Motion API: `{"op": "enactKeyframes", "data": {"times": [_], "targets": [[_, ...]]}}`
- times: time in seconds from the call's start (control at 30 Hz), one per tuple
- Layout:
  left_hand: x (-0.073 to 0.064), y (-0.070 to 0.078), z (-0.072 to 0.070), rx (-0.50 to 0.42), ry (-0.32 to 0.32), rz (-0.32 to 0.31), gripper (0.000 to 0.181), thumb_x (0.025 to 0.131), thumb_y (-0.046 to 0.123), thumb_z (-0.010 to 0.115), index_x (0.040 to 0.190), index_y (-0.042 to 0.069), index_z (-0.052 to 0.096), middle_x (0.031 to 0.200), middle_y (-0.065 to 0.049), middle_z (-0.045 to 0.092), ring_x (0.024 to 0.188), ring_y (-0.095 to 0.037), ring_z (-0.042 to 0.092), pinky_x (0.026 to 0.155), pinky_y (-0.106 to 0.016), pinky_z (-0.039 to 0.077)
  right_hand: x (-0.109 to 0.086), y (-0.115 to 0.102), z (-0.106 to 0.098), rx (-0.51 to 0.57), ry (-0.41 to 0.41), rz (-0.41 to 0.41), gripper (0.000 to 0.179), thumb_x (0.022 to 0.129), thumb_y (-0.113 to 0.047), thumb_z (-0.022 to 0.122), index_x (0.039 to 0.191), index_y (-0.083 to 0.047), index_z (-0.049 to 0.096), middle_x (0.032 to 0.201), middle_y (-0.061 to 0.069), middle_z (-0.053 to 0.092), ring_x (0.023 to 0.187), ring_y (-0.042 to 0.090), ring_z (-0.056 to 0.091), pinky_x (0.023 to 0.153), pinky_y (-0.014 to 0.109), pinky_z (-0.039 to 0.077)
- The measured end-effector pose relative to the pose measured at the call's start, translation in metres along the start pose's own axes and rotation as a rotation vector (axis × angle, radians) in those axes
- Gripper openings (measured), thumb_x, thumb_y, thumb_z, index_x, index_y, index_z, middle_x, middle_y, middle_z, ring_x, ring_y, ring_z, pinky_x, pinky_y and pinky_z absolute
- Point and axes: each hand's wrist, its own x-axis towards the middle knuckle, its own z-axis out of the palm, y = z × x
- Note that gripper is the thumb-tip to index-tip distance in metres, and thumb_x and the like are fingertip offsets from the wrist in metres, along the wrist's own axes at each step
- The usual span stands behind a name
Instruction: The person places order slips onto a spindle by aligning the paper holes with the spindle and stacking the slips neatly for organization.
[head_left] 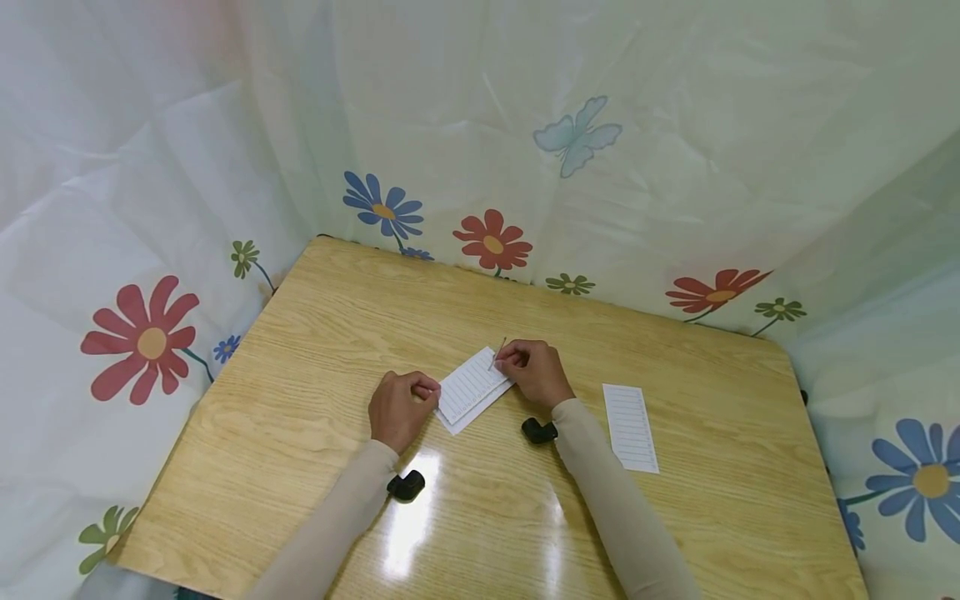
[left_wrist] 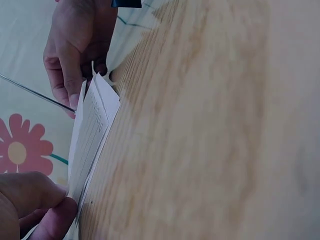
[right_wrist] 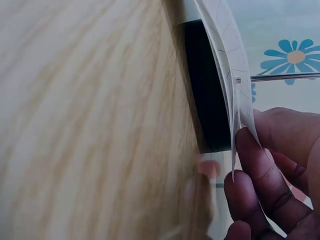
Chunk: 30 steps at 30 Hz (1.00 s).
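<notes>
A small stack of white lined paper sheets (head_left: 471,387) is held tilted over the table between both hands. At its near-left end, my left hand (head_left: 400,408) pinches the edge between thumb and fingers. My right hand (head_left: 534,371) pinches the far-right end; in the right wrist view its index finger (right_wrist: 262,165) sits between spread layers. A thin metal rod (right_wrist: 285,77) stands out from the face of the paper (right_wrist: 227,45) beside the right fingers. The left wrist view shows this rod (left_wrist: 37,94) meeting the stack (left_wrist: 92,130) near the right thumb.
Another lined sheet (head_left: 630,429) lies flat to the right of the right forearm. The wooden table (head_left: 337,317) is bounded by a flower-printed curtain (head_left: 420,108) at the back and sides. Black wrist devices (head_left: 406,486) sit inside each forearm.
</notes>
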Motion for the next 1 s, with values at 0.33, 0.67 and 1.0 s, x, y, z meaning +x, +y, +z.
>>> {"op": "enactKeyframes", "data": {"times": [0.33, 0.67, 1.0], "targets": [[0.005, 0.008, -0.003, 0.144, -0.017, 0.058, 0.007, 0.088, 0.019, 0.084, 0.083, 0.023, 0.082, 0.074, 0.009, 0.075, 0.073, -0.011, 0.049, 0.054, -0.026, 0.041, -0.002, -0.009, 0.004, -0.218, 0.047, -0.063, 0.006, 0.094, -0.019, 0.083, 0.095, -0.014, 0.081, 0.085, -0.003, 0.072, 0.082, 0.017, 0.056, 0.074, 0.032, 0.045], [0.007, 0.011, -0.006, 0.182, -0.057, 0.044, 0.007, 0.087, 0.02, 0.086, 0.083, 0.024, 0.082, 0.071, 0.012, 0.069, 0.073, -0.012, 0.047, 0.055, -0.026, 0.04, -0.003, -0.002, 0.001, -0.21, 0.07, -0.033, 0.007, 0.093, -0.02, 0.084, 0.099, -0.018, 0.081, 0.089, -0.002, 0.074, 0.083, 0.016, 0.062, 0.077, 0.034, 0.05], [-0.003, 0.021, -0.011, 0.118, -0.01, 0.083, 0.008, 0.091, 0.03, 0.085, 0.095, 0.024, 0.082, 0.079, 0.007, 0.064, 0.078, -0.013, 0.046, 0.057, -0.025, 0.039, -0.02, 0.0, -0.018, -0.105, 0.115, -0.01, 0.012, 0.094, -0.018, 0.083, 0.104, -0.014, 0.08, 0.088, 0.002, 0.073, 0.08, 0.017, 0.068, 0.075, 0.034, 0.057]]}}
